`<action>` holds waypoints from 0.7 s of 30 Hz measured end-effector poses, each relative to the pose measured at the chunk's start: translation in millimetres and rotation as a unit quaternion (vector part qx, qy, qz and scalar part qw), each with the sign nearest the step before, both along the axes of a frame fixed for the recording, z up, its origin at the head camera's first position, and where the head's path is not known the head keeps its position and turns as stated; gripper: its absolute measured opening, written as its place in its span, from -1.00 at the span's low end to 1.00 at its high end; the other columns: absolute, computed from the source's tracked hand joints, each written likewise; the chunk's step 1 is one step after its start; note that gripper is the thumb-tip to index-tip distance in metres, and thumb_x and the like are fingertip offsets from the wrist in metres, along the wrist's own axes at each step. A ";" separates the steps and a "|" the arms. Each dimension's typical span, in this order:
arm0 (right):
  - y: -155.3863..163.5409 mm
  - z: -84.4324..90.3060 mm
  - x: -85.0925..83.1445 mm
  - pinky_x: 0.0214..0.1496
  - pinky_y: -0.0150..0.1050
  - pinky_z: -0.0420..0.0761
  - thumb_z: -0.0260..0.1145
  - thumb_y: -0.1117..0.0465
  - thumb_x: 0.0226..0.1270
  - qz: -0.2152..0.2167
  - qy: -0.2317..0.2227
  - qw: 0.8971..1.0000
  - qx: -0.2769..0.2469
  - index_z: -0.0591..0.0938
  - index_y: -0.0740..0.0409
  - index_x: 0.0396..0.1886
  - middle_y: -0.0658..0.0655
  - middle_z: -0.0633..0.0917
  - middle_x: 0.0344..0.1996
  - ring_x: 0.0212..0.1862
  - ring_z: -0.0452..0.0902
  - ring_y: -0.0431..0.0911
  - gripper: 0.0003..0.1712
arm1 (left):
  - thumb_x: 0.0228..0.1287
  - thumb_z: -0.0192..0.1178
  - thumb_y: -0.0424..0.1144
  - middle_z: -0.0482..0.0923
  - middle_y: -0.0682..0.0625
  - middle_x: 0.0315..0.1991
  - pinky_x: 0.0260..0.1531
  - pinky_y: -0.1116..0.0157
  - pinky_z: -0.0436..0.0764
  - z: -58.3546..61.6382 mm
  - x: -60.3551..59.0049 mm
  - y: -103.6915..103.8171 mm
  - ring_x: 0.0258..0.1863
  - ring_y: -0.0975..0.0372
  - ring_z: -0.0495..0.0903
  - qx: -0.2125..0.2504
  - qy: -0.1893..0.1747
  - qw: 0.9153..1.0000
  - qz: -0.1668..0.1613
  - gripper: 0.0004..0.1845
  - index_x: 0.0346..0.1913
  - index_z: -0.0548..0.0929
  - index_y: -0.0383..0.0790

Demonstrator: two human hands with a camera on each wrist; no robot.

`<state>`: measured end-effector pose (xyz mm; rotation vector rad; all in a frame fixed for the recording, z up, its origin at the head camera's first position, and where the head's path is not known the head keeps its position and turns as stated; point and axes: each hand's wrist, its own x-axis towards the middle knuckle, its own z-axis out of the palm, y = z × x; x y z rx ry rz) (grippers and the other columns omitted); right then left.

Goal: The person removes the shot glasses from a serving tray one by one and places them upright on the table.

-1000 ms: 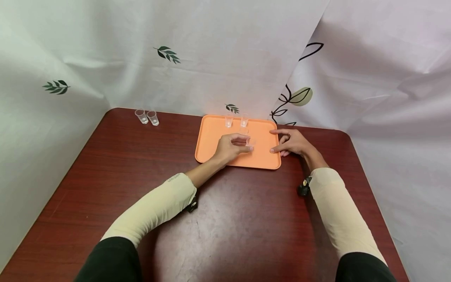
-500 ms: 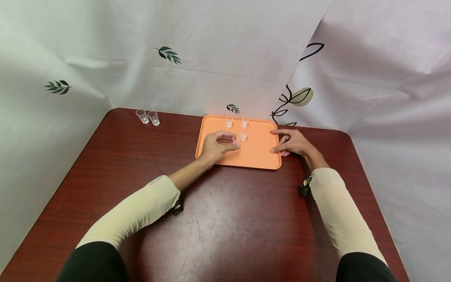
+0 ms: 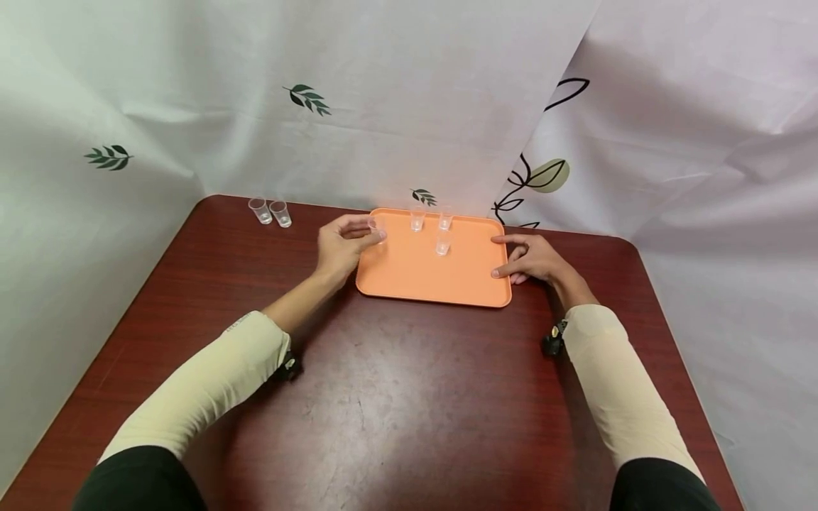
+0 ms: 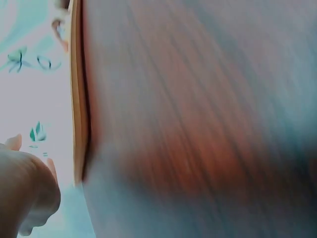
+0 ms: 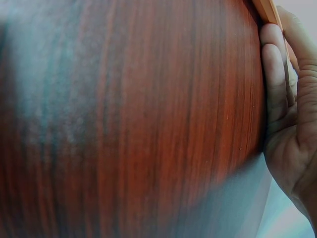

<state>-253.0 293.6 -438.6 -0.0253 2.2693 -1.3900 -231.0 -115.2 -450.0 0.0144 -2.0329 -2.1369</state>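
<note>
Head view, from the left: two small clear cups (image 3: 269, 211) stand side by side at the far left corner of the dark red tabletop (image 3: 396, 397), well apart from the orange tray (image 3: 409, 273). Next comes the left hand (image 3: 341, 245), raised just over the tray's left edge, its fingers (image 3: 371, 236) curled and pinching another small clear cup (image 3: 378, 228) between thumb and fingertips. The left wrist view is badly blurred; it shows only the tray's rim edge-on (image 4: 77, 99), the wood grain and part of the hand (image 4: 25, 191), so the grip cannot be confirmed there.

On the tray three more clear cups stand upright: two near the far rim (image 3: 417, 218), (image 3: 445, 217) and one a little nearer, toward the middle (image 3: 442, 244). At the right, the right hand (image 3: 533, 257) rests against the tray's right edge, fingers (image 3: 508, 240) spread and fairly straight, holding nothing. The right wrist view shows those fingers (image 5: 275, 74) lying along the tray's side.

The step in hand looks like carrying one cup off the tray toward the pair at the corner. The next move would call for a steady, upright carry leftward and a gentle set-down beside that pair without knocking them, while the right hand steadies the tray.
</note>
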 end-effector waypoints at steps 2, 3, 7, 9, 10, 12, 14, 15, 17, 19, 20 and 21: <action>0.9 -2.3 -1.1 -0.47 -0.32 0.83 0.77 0.37 0.21 -0.002 0.002 1.000 0.000 0.54 0.10 0.67 -0.02 0.76 -0.58 -0.64 0.68 -0.23 0.03 | 0.20 0.66 -0.52 0.90 -0.02 -0.16 -0.13 0.50 0.86 -1.2 -5.0 -11.7 -0.20 0.37 0.82 0.012 -0.004 1.000 0.024 -0.54 0.17 0.81 -0.53; 1.4 -3.6 -1.7 -0.47 -0.32 0.83 0.77 0.37 0.21 -0.002 0.003 1.000 0.000 0.54 0.09 0.68 -0.02 0.76 -0.58 -0.64 0.68 -0.23 0.03 | 0.20 0.67 -0.52 0.88 0.08 -0.20 -0.13 0.51 0.85 -2.0 -7.3 -18.0 -0.20 0.37 0.82 0.017 -0.008 0.999 0.037 -0.54 0.16 0.82 -0.51; 2.9 -6.8 -3.4 -0.47 -0.31 0.83 0.78 0.36 0.21 0.000 0.005 1.000 0.003 0.53 0.10 0.69 -0.01 0.76 -0.58 -0.64 0.68 -0.22 0.04 | 0.19 0.69 -0.48 0.82 0.27 -0.29 -0.12 0.55 0.80 -5.7 -15.9 -42.7 -0.17 0.37 0.79 0.025 -0.034 0.995 0.095 -0.54 0.16 0.85 -0.42; 2.3 -5.0 -2.7 -0.46 -0.31 0.84 0.78 0.35 0.21 0.001 0.002 1.000 0.003 0.52 0.10 0.69 -0.01 0.76 -0.57 -0.64 0.69 -0.22 0.05 | 0.19 0.71 -0.43 0.79 0.31 -0.31 -0.11 0.56 0.78 -8.1 -18.8 -54.3 -0.16 0.39 0.76 0.009 -0.050 0.991 0.123 -0.55 0.15 0.87 -0.36; 1.8 -3.3 -2.0 -0.46 -0.31 0.84 0.78 0.36 0.21 0.000 0.000 1.000 0.003 0.52 0.11 0.69 0.00 0.76 -0.57 -0.63 0.69 -0.22 0.05 | 0.19 0.72 -0.41 0.79 0.32 -0.32 -0.10 0.56 0.77 -8.9 -20.1 -59.6 -0.15 0.40 0.76 0.002 -0.057 0.989 0.135 -0.55 0.15 0.88 -0.34; 3.6 -6.7 -3.3 -0.46 -0.31 0.84 0.78 0.35 0.21 -0.003 0.000 1.000 0.003 0.53 0.08 0.68 -0.01 0.76 -0.57 -0.64 0.69 -0.22 0.05 | 0.18 0.74 -0.37 0.78 0.35 -0.34 -0.09 0.58 0.75 -9.7 -21.2 -69.0 -0.17 0.45 0.76 -0.016 -0.070 0.985 0.155 -0.55 0.15 0.90 -0.29; 6.3 -11.8 -5.5 -0.45 -0.31 0.84 0.79 0.34 0.21 -0.001 0.005 1.000 0.004 0.53 0.06 0.69 -0.02 0.77 -0.56 -0.63 0.68 -0.23 0.05 | 0.17 0.74 -0.36 0.77 0.37 -0.35 -0.09 0.58 0.74 -10.7 -22.4 -76.4 -0.18 0.47 0.75 -0.023 -0.075 0.982 0.171 -0.55 0.15 0.90 -0.29; 7.9 -15.1 -7.0 -0.45 -0.31 0.84 0.79 0.33 0.21 -0.001 0.008 1.000 0.005 0.53 0.05 0.69 -0.03 0.77 -0.56 -0.63 0.68 -0.23 0.05 | 0.17 0.74 -0.36 0.76 0.38 -0.36 -0.09 0.59 0.74 -10.8 -22.6 -79.4 -0.18 0.48 0.74 -0.025 -0.078 0.981 0.178 -0.55 0.14 0.91 -0.28; 11.1 -23.3 -10.3 -0.45 -0.31 0.84 0.79 0.32 0.22 0.001 0.017 1.000 0.007 0.53 0.04 0.69 -0.04 0.77 -0.55 -0.63 0.68 -0.24 0.05 | 0.16 0.75 -0.36 0.76 0.38 -0.36 -0.11 0.60 0.74 -11.5 -23.7 -84.6 -0.19 0.49 0.74 -0.027 -0.085 0.978 0.190 -0.54 0.15 0.91 -0.27; 11.0 -24.3 -10.4 -0.46 -0.31 0.84 0.79 0.31 0.22 0.002 0.021 1.000 0.008 0.53 0.04 0.69 -0.04 0.77 -0.55 -0.63 0.68 -0.25 0.04 | 0.16 0.76 -0.36 0.78 0.35 -0.35 -0.11 0.60 0.75 -12.7 -25.3 -88.5 -0.18 0.49 0.75 -0.026 -0.092 0.975 0.199 -0.54 0.15 0.92 -0.26; 10.3 -24.2 -10.2 -0.46 -0.31 0.84 0.78 0.32 0.23 0.002 0.022 1.000 0.007 0.53 0.05 0.69 -0.04 0.78 -0.55 -0.63 0.68 -0.24 0.04 | 0.15 0.76 -0.36 0.79 0.34 -0.34 -0.11 0.60 0.75 -12.8 -25.8 -90.2 -0.17 0.49 0.75 -0.025 -0.099 0.974 0.202 -0.54 0.15 0.92 -0.24; 9.3 -23.5 -9.8 -0.46 -0.31 0.84 0.78 0.32 0.23 0.002 0.022 1.000 0.007 0.53 0.06 0.69 -0.04 0.77 -0.55 -0.63 0.68 -0.24 0.04 | 0.15 0.77 -0.35 0.80 0.33 -0.32 -0.10 0.60 0.75 -12.9 -26.2 -91.8 -0.16 0.50 0.75 -0.024 -0.105 0.973 0.204 -0.53 0.15 0.92 -0.23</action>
